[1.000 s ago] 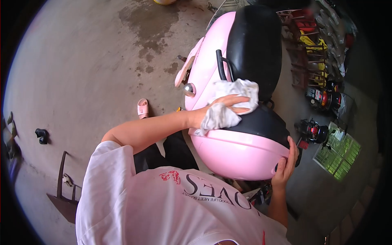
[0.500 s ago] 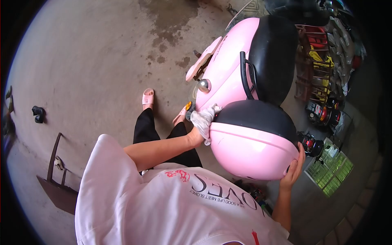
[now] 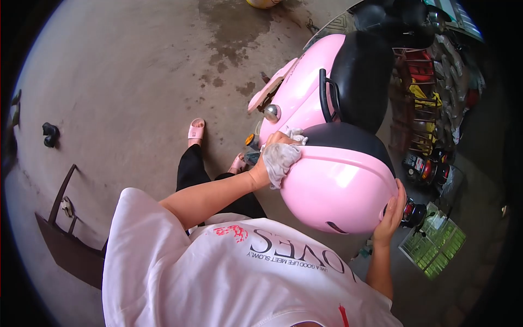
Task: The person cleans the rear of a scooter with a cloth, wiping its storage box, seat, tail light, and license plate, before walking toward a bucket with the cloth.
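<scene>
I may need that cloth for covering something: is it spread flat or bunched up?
Bunched up: the white cloth is crumpled in folds in the left hand, by the pink case.

1. Pale T-shirt (image 3: pixel 185 272), chest: large black capitals (image 3: pixel 287 248), upside down to the view, legible as "OVES"; preceding letter mostly lost in a fold.
2. Same shirt, collar side of these: small black line (image 3: pixel 283 261), "LIVE A GOOD LIFE MEET SLOWLY".
3. Pink scooter (image 3: pixel 321 57), side: dark marking, unreadable.
</scene>
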Motion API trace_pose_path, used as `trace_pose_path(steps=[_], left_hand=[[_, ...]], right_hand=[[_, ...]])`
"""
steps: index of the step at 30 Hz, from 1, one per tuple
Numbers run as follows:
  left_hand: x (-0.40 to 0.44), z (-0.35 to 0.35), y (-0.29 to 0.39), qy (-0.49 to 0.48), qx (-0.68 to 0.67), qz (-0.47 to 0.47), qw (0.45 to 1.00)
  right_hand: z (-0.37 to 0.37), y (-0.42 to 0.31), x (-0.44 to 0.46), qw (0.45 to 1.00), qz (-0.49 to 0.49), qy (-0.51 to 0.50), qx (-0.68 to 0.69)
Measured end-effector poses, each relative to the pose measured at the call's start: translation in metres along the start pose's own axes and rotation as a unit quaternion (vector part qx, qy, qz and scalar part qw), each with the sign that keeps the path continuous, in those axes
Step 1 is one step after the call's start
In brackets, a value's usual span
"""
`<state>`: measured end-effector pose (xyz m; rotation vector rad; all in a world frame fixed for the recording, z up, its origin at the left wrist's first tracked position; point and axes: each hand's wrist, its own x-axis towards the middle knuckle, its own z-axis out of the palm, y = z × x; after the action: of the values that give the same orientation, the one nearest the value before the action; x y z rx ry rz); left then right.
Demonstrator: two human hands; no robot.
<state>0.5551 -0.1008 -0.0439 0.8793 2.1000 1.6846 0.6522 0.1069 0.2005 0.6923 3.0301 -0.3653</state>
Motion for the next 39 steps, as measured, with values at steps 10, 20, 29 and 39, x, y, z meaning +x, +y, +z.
trace_pose_path(steps=[10,20,29,39], left_hand=[[-0.048,0.052,0.015,0.123,-0.042,-0.116,0.985],[0.049,-0.009,0.147,0.007,0.15,0.154,0.977],[-0.005,0.013,0.075,0.178,0.039,-0.021,0.983],[-0.033,0.057,-0.026,0.197,-0.258,-0.237,0.916]], right_hand=[[0.001,0.01,0.0,1.0,-0.025,0.018,0.0],[0.007,0.022,0.003,0.997,-0.067,0.046,0.008],[0.007,0.018,0.004,0.994,-0.037,0.026,0.099],[0.008,0.025,0.008,0.979,-0.014,0.002,0.203]])
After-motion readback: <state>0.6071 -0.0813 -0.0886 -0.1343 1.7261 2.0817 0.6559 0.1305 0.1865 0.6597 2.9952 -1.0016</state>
